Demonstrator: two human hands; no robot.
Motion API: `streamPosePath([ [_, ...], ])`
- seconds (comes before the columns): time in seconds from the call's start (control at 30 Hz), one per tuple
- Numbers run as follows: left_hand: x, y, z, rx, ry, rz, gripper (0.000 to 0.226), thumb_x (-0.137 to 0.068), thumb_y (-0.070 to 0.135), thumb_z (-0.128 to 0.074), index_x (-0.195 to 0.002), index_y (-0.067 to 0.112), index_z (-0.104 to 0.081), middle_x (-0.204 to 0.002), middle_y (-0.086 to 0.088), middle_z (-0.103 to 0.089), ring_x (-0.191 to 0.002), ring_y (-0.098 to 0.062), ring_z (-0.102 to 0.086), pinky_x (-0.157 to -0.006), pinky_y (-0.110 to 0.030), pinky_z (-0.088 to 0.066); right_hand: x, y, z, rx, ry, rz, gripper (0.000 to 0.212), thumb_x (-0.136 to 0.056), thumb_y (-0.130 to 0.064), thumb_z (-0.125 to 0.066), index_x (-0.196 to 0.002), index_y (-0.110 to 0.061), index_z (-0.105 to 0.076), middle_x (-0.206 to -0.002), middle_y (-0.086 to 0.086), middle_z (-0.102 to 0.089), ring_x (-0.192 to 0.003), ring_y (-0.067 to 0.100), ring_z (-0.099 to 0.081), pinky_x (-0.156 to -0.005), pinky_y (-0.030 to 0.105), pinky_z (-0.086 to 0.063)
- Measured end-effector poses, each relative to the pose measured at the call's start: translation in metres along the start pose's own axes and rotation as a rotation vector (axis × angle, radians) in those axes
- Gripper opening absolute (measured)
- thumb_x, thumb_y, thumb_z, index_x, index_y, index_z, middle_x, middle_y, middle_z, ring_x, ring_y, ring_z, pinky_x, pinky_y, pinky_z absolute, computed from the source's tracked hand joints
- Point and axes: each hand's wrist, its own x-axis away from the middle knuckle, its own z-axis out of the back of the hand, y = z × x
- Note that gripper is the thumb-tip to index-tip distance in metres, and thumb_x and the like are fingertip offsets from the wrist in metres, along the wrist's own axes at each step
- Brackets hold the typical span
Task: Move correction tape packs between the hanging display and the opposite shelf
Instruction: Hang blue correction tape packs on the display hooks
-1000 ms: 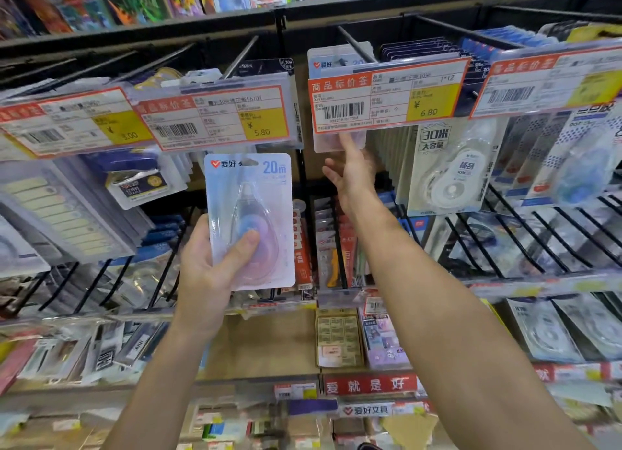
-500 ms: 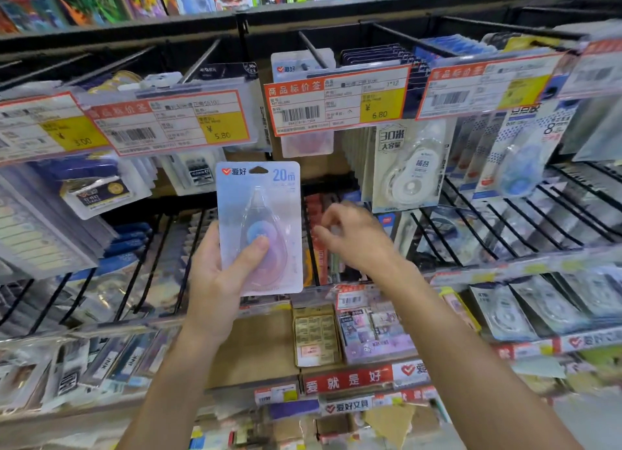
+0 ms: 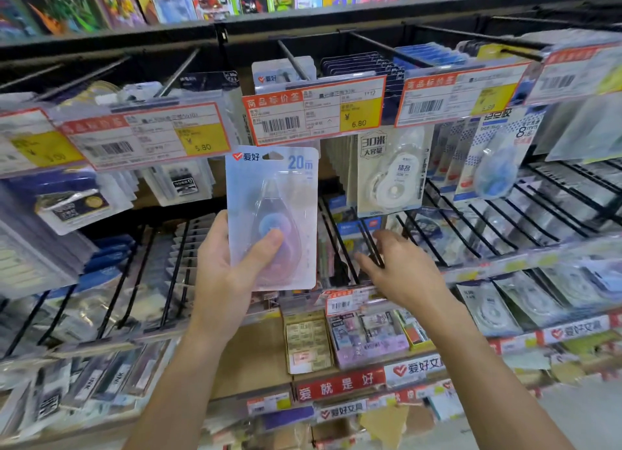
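Stationery racks [image 3: 437,240] fill the background; left hand [image 3: 229,274] grips a tape pack [image 3: 272,193] upright, while right hand [image 3: 400,271] hovers beside it, fingers relaxed, empty.

right hand [image 3: 400,271] lowered from upper hook, now beside held pack [image 3: 272,213]

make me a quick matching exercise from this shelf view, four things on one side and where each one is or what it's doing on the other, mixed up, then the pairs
Things:
1. left hand
2. right hand
3. 20m correction tape pack
4. 6.80 price tag

Places or states:
A. clipped at the front of a display hook, above the held pack
B. empty, fingers loosely bent, low by the black wire dividers
C. grips a pack, thumb across its front
D. held upright in front of the display

Pairs: 1-C, 2-B, 3-D, 4-A
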Motion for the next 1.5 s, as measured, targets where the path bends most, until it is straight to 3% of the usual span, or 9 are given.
streamPosePath([
  [0.17, -0.006, 0.006, -0.001, -0.011, -0.002, -0.019, 0.041, -0.078, 0.038, -0.071, -0.116, 0.025, -0.065, -0.108, 0.004, -0.073, -0.101, -0.017, -0.070, -0.082, -0.028, -0.057, -0.003, 0.003, -0.003, 0.108, -0.089, -0.040, 0.062, -0.096, -0.069, -0.038, -0.120, -0.014, -0.054, -0.108, 0.015, -0.069, -0.099, 0.036, -0.066, -0.073, 0.041, -0.047],
  [0.27, -0.009, 0.011, -0.002, 0.003, -0.005, -0.031, 0.042, -0.077, 0.038, -0.072, -0.115, 0.022, -0.064, -0.107, 0.003, -0.073, -0.099, -0.015, -0.070, -0.080, -0.025, -0.055, -0.004, 0.000, -0.001, 0.115, -0.134, -0.053, 0.058, -0.098, -0.066, -0.036, -0.118, -0.014, -0.054, -0.110, 0.016, -0.067, -0.103, 0.037, -0.064, -0.074, 0.040, -0.041],
  [0.4, -0.003, 0.010, -0.007, -0.021, -0.035, -0.075, 0.038, -0.078, 0.036, -0.071, -0.113, 0.023, -0.063, -0.102, 0.008, -0.072, -0.094, -0.010, -0.069, -0.076, -0.021, -0.055, -0.001, -0.003, 0.002, 0.123, -0.158, -0.082, 0.058, -0.100, -0.063, -0.036, -0.117, -0.012, -0.056, -0.114, 0.017, -0.066, -0.106, 0.037, -0.063, -0.080, 0.040, -0.044],
  [0.57, 0.003, 0.009, -0.012, -0.070, -0.044, -0.087, 0.036, -0.077, 0.040, -0.072, -0.108, 0.025, -0.063, -0.097, 0.008, -0.070, -0.088, -0.008, -0.068, -0.072, -0.020, -0.054, -0.001, -0.003, -0.001, 0.137, -0.138, -0.091, 0.061, -0.100, -0.063, -0.033, -0.115, -0.010, -0.060, -0.111, 0.017, -0.068, -0.102, 0.037, -0.064, -0.077, 0.040, -0.044],
  [0.77, -0.006, 0.018, -0.019, -0.065, -0.066, -0.143, 0.028, -0.082, 0.024, -0.076, -0.106, 0.023, -0.062, -0.094, 0.014, -0.068, -0.087, -0.006, -0.067, -0.072, -0.019, -0.053, -0.003, -0.002, -0.003, 0.126, -0.138, -0.092, 0.059, -0.100, -0.064, -0.034, -0.112, -0.012, -0.059, -0.106, 0.014, -0.069, -0.099, 0.036, -0.065, -0.076, 0.040, -0.046],
  [0.97, -0.015, 0.026, -0.026, -0.026, -0.073, -0.163, 0.032, -0.080, 0.035, -0.072, -0.109, 0.024, -0.062, -0.097, 0.011, -0.068, -0.091, -0.009, -0.067, -0.075, -0.022, -0.053, -0.004, -0.001, -0.005, 0.129, -0.145, -0.098, 0.061, -0.099, -0.066, -0.034, -0.114, -0.012, -0.059, -0.106, 0.014, -0.069, -0.099, 0.036, -0.064, -0.076, 0.040, -0.046],
  [1.2, -0.031, 0.031, -0.039, -0.004, -0.085, -0.189, 0.026, -0.088, 0.014, -0.066, -0.112, 0.020, -0.059, -0.096, 0.022, -0.071, -0.092, 0.002, -0.066, -0.078, -0.015, -0.050, -0.003, 0.000, -0.006, 0.138, -0.119, -0.078, 0.059, -0.100, -0.063, -0.035, -0.120, -0.012, -0.059, -0.107, 0.014, -0.069, -0.101, 0.036, -0.065, -0.074, 0.039, -0.042],
  [1.4, -0.021, 0.023, -0.044, -0.005, -0.048, -0.168, 0.032, -0.092, 0.016, -0.067, -0.122, 0.007, -0.060, -0.104, 0.012, -0.070, -0.099, -0.005, -0.067, -0.083, -0.018, -0.051, -0.003, 0.000, -0.007, 0.141, -0.111, -0.086, 0.059, -0.099, -0.064, -0.034, -0.118, -0.014, -0.059, -0.107, 0.012, -0.070, -0.100, 0.034, -0.065, -0.076, 0.039, -0.045],
  [1.5, -0.011, 0.018, -0.048, -0.007, -0.041, -0.129, 0.034, -0.091, 0.019, -0.067, -0.122, 0.007, -0.060, -0.101, 0.016, -0.071, -0.097, -0.003, -0.067, -0.080, -0.016, -0.050, -0.003, -0.001, -0.006, 0.150, -0.123, -0.089, 0.057, -0.099, -0.063, -0.034, -0.118, -0.015, -0.058, -0.110, 0.013, -0.069, -0.101, 0.035, -0.064, -0.076, 0.039, -0.044],
])
